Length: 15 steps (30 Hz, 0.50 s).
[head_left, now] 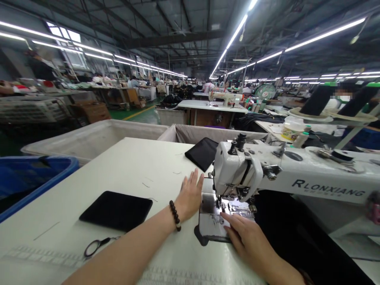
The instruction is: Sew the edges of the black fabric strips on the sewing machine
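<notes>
My left hand [190, 196] lies palm down at the left edge of the machine's plate, fingers stretched forward. Just beyond its fingertips is a black fabric piece [202, 153], partly hidden behind the sewing machine [237, 170]. My right hand [245, 234] rests at the front of the metal needle plate [209, 223], its visible fingers extended and apart below the presser foot; nothing shows between them. To the left on the white table [118, 170] lies another flat black piece [117, 209]. Small thread snips [92, 248] sit in front of it, partly hidden by my left forearm.
A blue bin [59, 164] stands at the left, and pale fabric-lined bins [103, 128] border the table's far side. Black cloth [285, 225] spreads beneath the machine arm. Black thread cones [316, 99] stand behind the machine. Loose threads and ruler markings show on the tabletop.
</notes>
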Each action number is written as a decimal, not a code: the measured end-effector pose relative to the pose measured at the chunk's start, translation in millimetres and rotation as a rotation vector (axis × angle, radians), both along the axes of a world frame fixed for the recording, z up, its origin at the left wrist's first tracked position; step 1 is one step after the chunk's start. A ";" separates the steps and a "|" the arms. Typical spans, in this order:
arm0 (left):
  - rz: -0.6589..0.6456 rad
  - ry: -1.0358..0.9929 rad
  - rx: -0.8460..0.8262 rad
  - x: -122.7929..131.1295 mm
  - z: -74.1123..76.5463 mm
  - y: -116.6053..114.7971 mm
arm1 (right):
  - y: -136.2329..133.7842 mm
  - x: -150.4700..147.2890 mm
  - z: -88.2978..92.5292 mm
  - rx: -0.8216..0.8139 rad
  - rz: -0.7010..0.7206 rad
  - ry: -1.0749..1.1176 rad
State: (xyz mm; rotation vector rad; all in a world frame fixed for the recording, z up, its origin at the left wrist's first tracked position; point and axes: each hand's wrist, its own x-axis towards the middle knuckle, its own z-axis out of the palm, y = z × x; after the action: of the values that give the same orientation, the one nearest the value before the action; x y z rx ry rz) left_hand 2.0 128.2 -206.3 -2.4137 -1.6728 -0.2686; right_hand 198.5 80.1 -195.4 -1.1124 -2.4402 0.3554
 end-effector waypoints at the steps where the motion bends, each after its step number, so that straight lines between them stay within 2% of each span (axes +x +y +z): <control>1: 0.027 -0.019 -0.001 -2.8 -0.2 1.4 | 0.3 1.1 2.6 0.002 0.030 0.046; 3: 0.027 -0.051 -0.022 -6.2 2.7 0.0 | -0.4 6.6 13.0 0.038 0.092 0.137; 5: -0.048 -0.076 -0.072 -7.2 11.3 -7.0 | -5.5 19.1 30.2 0.109 0.099 0.203; 7: -0.163 -0.096 -0.144 -7.0 26.9 -18.9 | -18.1 39.0 50.7 0.156 0.005 0.232; 10: -0.389 -0.135 -0.254 -6.2 63.1 -47.3 | -50.3 72.9 71.9 0.161 -0.177 0.209; 13: -0.665 -0.322 -0.270 -5.9 102.1 -92.6 | -84.0 95.9 67.1 0.176 -0.192 0.008; 15: -0.737 -0.442 -0.259 -7.6 116.8 -129.9 | -98.4 101.8 53.0 0.219 -0.176 -0.179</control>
State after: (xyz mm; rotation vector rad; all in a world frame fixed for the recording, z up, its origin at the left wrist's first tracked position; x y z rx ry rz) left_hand -5.6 -1.7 -89.5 -3.2755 -0.8845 -0.7743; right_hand 300.3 -18.3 -142.4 -1.2951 -2.4351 -0.0682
